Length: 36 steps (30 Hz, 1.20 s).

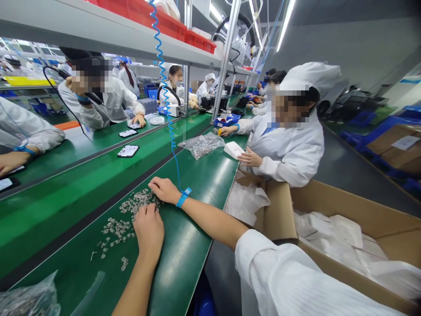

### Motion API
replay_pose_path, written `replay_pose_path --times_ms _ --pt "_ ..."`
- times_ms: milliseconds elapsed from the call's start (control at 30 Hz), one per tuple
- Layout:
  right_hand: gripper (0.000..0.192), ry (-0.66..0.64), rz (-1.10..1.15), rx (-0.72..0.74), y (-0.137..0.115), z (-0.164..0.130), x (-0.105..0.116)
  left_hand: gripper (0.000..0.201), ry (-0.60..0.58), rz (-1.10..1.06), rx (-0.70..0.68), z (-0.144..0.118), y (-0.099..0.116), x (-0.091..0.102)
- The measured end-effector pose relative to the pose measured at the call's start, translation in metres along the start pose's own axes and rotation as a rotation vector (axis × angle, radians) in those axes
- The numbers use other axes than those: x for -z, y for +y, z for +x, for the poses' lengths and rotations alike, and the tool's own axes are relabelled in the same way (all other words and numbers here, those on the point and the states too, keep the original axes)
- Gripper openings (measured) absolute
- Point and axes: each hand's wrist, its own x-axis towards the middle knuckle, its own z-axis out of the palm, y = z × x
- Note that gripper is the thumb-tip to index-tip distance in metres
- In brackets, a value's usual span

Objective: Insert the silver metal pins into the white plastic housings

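Note:
A loose pile of small silvery metal parts (pixel 136 202) is spread over the green bench top. At its near edge lies my left hand (pixel 149 228), fingers curled down against the parts. My right hand (pixel 165 190) comes in from the right, with its fingers drawn together at the pile's far right edge. What either set of fingertips holds, if anything, is hidden or too small to name. Around my right wrist is a blue strap (pixel 183 198), joined to a coiled blue cord (pixel 171 136) hanging from above.
A clear bag of small parts (pixel 204 145) lies further along the bench; another plastic bag (pixel 31 298) is at lower left. A co-worker (pixel 289 136) holds a white box (pixel 233 150) on the right. Open cartons (pixel 279 206) stand beside the bench. Phone-like devices (pixel 128 151) rest across from me.

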Motion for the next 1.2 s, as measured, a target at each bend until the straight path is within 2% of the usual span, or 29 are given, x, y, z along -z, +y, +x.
replay_pose_path --times_ms 267,500,633,867,1000,1200 --pt "0.022 0.051 0.024 0.007 -0.002 -0.001 0.002 0.019 0.035 -0.017 -0.007 0.001 0.003 0.006" --pt "0.024 0.095 0.045 0.010 -0.003 -0.004 0.001 0.013 0.008 -0.030 -0.006 0.002 0.001 0.004" --pt "0.022 0.081 0.057 0.014 -0.002 -0.002 0.001 0.016 -0.014 -0.008 0.017 0.002 0.002 0.005" --pt "0.006 0.070 0.074 0.008 0.004 0.003 -0.002 0.023 0.002 -0.023 0.023 0.002 0.002 0.005" --pt "0.014 0.090 0.092 -0.004 0.004 0.002 -0.003 0.027 0.006 -0.044 0.066 0.001 0.003 0.006" --pt "0.012 0.133 0.096 0.018 0.001 -0.004 -0.002 0.031 0.041 -0.011 0.119 0.004 0.001 0.011"
